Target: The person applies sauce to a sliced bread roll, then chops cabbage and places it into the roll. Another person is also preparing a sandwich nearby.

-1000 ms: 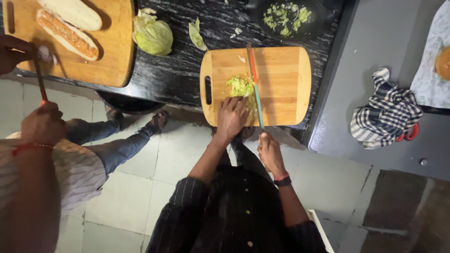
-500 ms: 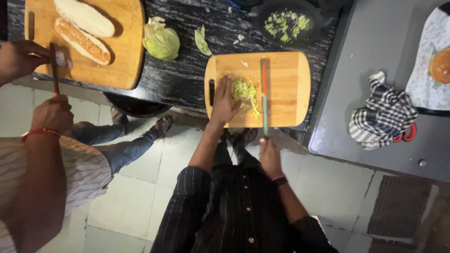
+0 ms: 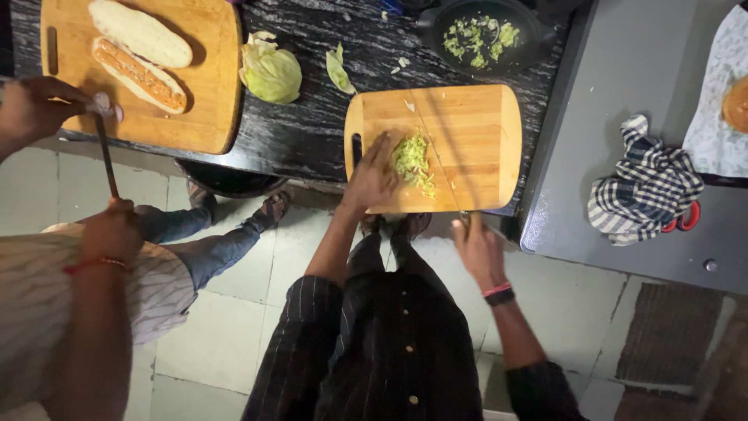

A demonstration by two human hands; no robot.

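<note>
Knife: a long thin blade [image 3: 436, 148], blurred, lies lengthwise over the small cutting board [image 3: 483, 125], tip pointing away from the person and slightly left, handle end at the board's near edge.
Shredded cabbage: a pale green heap [image 3: 411, 158] sits on the small cutting board, just left of the blade.
Left hand: the left hand [image 3: 372, 175] reaches forward with the forearm stretched out, palm down, fingers [image 3: 383, 148] pressed together and touching the left side of the heap.
Right hand: the right hand [image 3: 477, 245] is at the near edge of the board, wrapped around the knife handle; a dark band sits on its wrist.
Black pan: a dark round pan [image 3: 538, 35] beyond the board holds chopped green bits.
Table: a black speckled table [image 3: 312, 132] carries the board, a cabbage half [image 3: 270, 72] and a loose leaf [image 3: 338, 70].
Large board: a second wooden board [image 3: 214, 93] at left holds a split long bread roll [image 3: 139, 51].
Other person: someone in a striped shirt at left holds a thin tool [image 3: 106, 158] between both hands.
Cloth: a checked cloth [image 3: 645, 183] lies on the grey surface at right.
</note>
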